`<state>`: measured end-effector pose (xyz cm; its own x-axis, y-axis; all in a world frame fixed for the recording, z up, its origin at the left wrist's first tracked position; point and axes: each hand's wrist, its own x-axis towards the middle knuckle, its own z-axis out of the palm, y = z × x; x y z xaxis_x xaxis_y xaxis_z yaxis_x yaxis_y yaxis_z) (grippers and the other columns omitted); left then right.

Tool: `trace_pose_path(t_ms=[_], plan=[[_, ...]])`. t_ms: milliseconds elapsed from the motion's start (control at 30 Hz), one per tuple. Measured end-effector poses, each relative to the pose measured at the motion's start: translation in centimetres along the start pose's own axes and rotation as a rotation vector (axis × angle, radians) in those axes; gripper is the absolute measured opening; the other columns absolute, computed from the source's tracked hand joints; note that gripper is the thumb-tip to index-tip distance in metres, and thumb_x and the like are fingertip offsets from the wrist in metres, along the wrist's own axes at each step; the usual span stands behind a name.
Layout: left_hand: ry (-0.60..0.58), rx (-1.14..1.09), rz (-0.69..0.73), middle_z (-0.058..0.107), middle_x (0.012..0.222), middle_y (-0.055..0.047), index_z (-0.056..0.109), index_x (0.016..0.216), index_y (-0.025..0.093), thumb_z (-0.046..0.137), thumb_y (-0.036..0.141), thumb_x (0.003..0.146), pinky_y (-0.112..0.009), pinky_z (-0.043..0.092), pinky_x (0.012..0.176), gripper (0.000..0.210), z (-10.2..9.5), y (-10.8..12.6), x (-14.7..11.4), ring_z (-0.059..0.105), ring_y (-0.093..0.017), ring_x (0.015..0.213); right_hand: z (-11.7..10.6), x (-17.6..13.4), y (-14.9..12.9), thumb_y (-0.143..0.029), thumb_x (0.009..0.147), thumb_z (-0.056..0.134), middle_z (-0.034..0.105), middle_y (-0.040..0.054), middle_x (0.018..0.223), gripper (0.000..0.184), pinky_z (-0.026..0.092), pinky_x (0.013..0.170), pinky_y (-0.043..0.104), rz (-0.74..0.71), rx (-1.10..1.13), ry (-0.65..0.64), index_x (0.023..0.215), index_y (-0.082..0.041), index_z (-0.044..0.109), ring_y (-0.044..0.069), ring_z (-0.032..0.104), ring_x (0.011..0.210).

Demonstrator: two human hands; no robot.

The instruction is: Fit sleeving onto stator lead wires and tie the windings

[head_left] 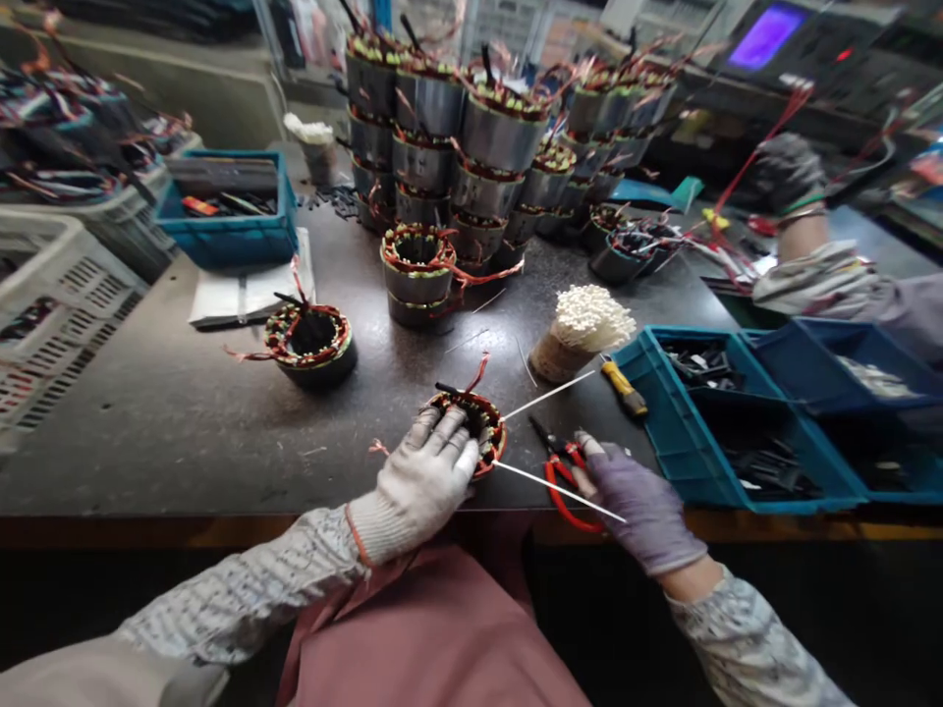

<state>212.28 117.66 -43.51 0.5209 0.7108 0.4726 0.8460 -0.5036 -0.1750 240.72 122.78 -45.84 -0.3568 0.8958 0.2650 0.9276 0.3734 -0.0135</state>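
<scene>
My left hand (pixel 423 476), in a white knit glove, lies over the near left side of a small motor stator (pixel 492 422) and grips it, fingers across its top. The stator has copper windings, a black sleeve and a twisted copper lead; my hand hides part of it. Two stiff white cords (pixel 549 395) stick out from its right side. My right hand (pixel 640 506), in a purple glove with bare fingertips, has its fingers curled on red-handled pliers (pixel 552 471) at the table edge. Their black jaws point toward the upper left. One cord crosses in front of this hand.
Another stator (pixel 309 344) sits to the left, and stacked stators (pixel 501 133) stand behind. A tub of white cords (pixel 564 355), a yellow-handled tool (pixel 623 388) and blue bins (pixel 670 442) are at right. A co-worker's gloved hand (pixel 788 172) holds red wires.
</scene>
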Motion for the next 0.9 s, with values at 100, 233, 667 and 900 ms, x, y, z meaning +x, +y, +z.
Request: trace_pose_path(t_ms=[100,233,667,900], plan=[[-0.014,-0.101,0.037,0.073,0.115,-0.01,0.068,0.116,0.016,0.066,0.034,0.086,-0.048,0.038,0.113,0.036,0.8,-1.3,0.0,0.057,-0.028,0.127,-2.2,2.0,-1.7,-0.025,0.093,0.048,0.072,0.0128,0.11,0.033,0.058,0.082,0.031,-0.279,0.32,0.052,0.12,-0.018,0.065,0.022,0.071,0.097],[-0.025,-0.153,0.121,0.072,0.117,-0.009,0.068,0.112,0.017,0.067,0.035,0.084,-0.046,0.037,0.115,0.034,0.0,-3.0,0.3,0.057,-0.027,0.126,-3.9,5.0,-5.6,-0.023,0.096,0.048,0.069,0.0086,0.121,0.04,0.054,0.093,0.027,-0.621,0.791,-0.261,0.135,-0.019,0.054,0.016,0.067,0.108],[0.039,-0.241,0.153,0.074,0.112,-0.002,0.068,0.108,0.022,0.06,0.027,0.091,-0.044,0.03,0.118,0.02,0.5,-3.6,0.4,0.057,-0.022,0.126,-2.2,5.9,-6.0,-0.034,0.08,0.073,0.07,0.0017,0.081,0.023,0.055,0.062,0.021,-0.322,1.033,-0.141,0.093,-0.018,0.063,0.011,0.065,0.066],[-0.006,-0.291,0.171,0.073,0.116,-0.002,0.068,0.109,0.022,0.059,0.03,0.091,-0.045,0.032,0.116,0.021,0.0,-4.1,0.6,0.057,-0.022,0.125,-4.0,2.8,-4.9,-0.023,0.085,0.066,0.07,0.0019,0.078,0.019,0.055,0.061,0.02,-0.42,0.804,-0.011,0.104,-0.021,0.066,0.011,0.066,0.065]])
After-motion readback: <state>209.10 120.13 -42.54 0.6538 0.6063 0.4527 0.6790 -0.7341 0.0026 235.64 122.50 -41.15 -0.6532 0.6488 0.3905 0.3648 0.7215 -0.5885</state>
